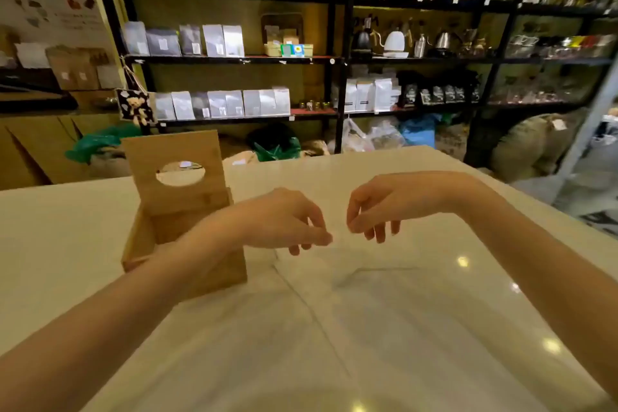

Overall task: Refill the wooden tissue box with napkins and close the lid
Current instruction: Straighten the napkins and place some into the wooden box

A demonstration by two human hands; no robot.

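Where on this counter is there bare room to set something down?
Bare counter left of the wooden tissue box, and a wide strip behind both hands to the far edge. Crowded: the middle, where the left hand and right hand hover over spread white napkins, beside the box's raised lid.

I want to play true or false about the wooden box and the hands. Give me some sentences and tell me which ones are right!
1. The lid of the wooden tissue box stands open. True.
2. The lid has a square hole. False: the hole is oval.
3. The box stands on a white table. True.
4. The left hand is inside the box. False: it hovers over the table, right of the box.
5. The right hand presses the lid down. False: it is away from the box, near the left hand.
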